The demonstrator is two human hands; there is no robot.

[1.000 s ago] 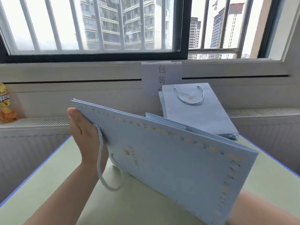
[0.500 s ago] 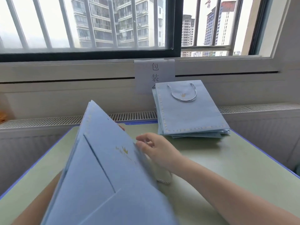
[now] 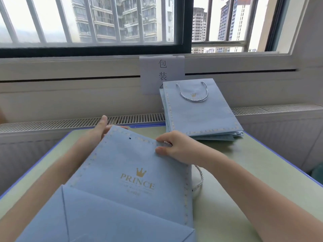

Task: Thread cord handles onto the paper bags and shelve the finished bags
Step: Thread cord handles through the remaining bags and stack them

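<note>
Both hands hold the far top edge of a flat light-blue paper bag (image 3: 132,175): left hand (image 3: 99,131) gripping its left corner, right hand (image 3: 176,147) pinching a twisted silver-white cord (image 3: 199,179) at the right corner. A stack of finished blue bags (image 3: 201,116) lies far right on the pale green counter (image 3: 262,172), open surface between.

Bare table (image 3: 262,180) right of the held bag (image 3: 132,172); bag stack (image 3: 201,116) blocks behind.

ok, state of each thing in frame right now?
PRINCE bag: flat, tilted, one handle hole empty
cord: pinched at bag's top edge, rest hanging
left hand: gripping bag's top corner
right hand: pinching cord
bag stack: flat, top bag handled
</note>
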